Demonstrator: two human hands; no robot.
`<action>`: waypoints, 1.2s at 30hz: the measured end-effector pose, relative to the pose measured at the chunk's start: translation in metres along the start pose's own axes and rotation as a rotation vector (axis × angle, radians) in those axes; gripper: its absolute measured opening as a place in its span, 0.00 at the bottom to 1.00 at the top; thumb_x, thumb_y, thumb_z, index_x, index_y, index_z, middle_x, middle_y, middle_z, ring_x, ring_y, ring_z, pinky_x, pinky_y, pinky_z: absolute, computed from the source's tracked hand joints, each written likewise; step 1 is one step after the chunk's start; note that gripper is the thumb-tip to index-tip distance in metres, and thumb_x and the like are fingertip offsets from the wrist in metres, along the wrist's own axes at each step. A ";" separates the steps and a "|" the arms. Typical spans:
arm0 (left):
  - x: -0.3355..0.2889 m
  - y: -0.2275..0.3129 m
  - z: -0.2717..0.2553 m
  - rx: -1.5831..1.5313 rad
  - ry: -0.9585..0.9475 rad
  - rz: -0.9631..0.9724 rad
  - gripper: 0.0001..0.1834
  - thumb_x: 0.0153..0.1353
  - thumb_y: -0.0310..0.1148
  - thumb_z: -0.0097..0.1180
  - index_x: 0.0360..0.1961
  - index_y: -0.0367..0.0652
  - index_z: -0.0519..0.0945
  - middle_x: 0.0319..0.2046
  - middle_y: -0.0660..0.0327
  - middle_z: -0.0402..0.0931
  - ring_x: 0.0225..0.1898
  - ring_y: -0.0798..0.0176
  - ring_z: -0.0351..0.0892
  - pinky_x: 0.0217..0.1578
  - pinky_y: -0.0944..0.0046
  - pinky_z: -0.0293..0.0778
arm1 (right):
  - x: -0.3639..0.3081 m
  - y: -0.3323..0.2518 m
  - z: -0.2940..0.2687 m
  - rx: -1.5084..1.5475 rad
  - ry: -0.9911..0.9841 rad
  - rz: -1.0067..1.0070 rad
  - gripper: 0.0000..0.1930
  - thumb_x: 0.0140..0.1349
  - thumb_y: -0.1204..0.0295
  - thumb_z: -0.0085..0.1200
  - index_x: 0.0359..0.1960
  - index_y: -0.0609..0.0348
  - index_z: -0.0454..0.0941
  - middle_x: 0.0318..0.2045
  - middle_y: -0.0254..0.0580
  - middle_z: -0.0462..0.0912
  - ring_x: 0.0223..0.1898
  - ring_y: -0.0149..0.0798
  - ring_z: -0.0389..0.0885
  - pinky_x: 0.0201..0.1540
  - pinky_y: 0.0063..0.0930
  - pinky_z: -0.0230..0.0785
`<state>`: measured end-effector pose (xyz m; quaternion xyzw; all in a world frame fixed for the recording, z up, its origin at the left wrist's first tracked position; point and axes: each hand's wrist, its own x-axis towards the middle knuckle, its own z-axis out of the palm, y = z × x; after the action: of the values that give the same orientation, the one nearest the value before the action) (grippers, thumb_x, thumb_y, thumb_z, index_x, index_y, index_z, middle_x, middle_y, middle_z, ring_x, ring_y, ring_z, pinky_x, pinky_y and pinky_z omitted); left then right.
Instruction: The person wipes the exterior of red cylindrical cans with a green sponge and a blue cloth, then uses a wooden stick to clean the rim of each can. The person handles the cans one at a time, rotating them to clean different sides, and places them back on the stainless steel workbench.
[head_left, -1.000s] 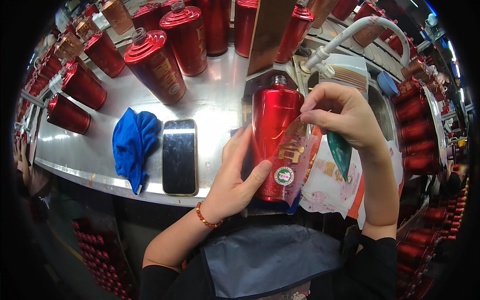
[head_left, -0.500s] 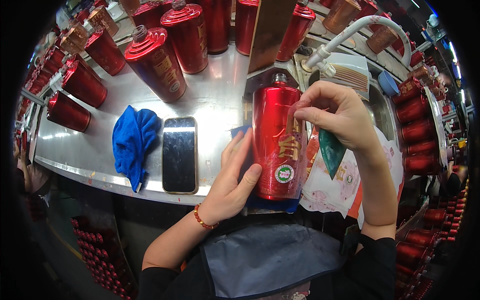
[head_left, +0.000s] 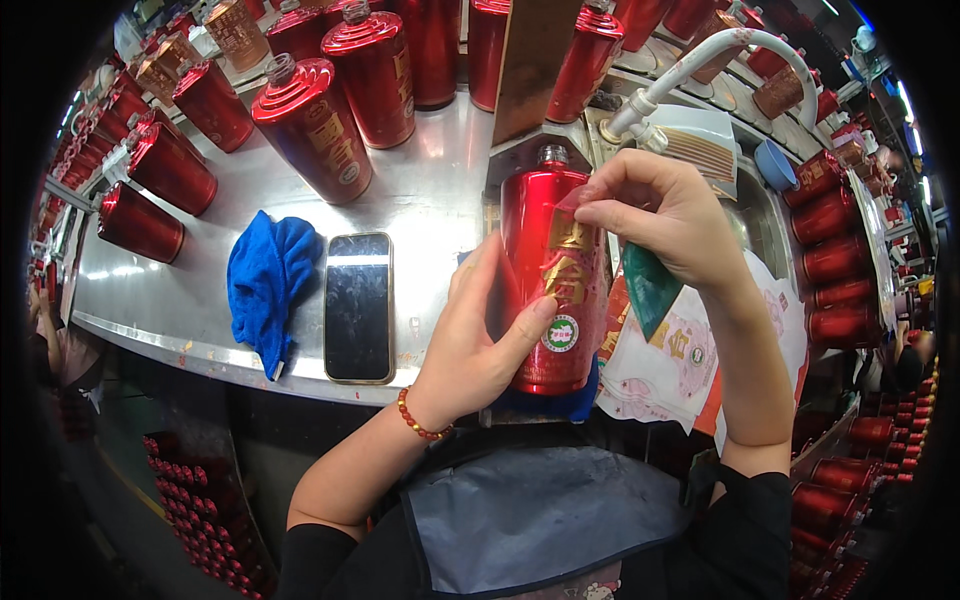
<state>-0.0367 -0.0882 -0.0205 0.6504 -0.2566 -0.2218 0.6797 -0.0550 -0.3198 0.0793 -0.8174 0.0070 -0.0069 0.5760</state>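
A glossy red bottle [head_left: 525, 240] with a clear threaded neck stands in front of me. My left hand [head_left: 478, 345] grips its left side, the thumb pressed on the front beside gold lettering. My right hand [head_left: 665, 205] pinches the upper corner of a thin pinkish decal film [head_left: 567, 203] against the bottle's upper right. Gold characters and a round green-and-white emblem show on the decal. A dark green, pointed scraper-like piece [head_left: 648, 290] hangs below my right fingers, tucked in the same hand. Beneath the bottle shows a blue cloth [head_left: 575, 405].
Left on the metal table [head_left: 420, 220] lie a crumpled blue cloth [head_left: 268, 285] and a phone [head_left: 359, 310]. Printed decal sheets [head_left: 655, 375] sit at the right. Behind them are a white faucet [head_left: 690, 80], a sink and a blue cup [head_left: 775, 166]. Several red bottles [head_left: 310, 130] stand at the back.
The bottle has turned and shifted slightly left. My left thumb has moved up onto its front. My right hand has moved a little left, bringing the decal's upper part over the bottle's face.
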 end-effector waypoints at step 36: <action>0.026 0.021 0.013 -0.026 0.064 0.103 0.41 0.67 0.38 0.66 0.71 0.26 0.60 0.60 0.46 0.73 0.60 0.57 0.76 0.61 0.60 0.71 | 0.003 0.007 0.006 -0.002 0.058 -0.053 0.08 0.64 0.71 0.66 0.37 0.65 0.83 0.30 0.34 0.85 0.32 0.24 0.83 0.38 0.20 0.75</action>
<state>-0.0256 -0.1131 0.0022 0.6340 -0.2650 -0.1690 0.7066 -0.0523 -0.3171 0.0704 -0.8173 0.0021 -0.0459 0.5743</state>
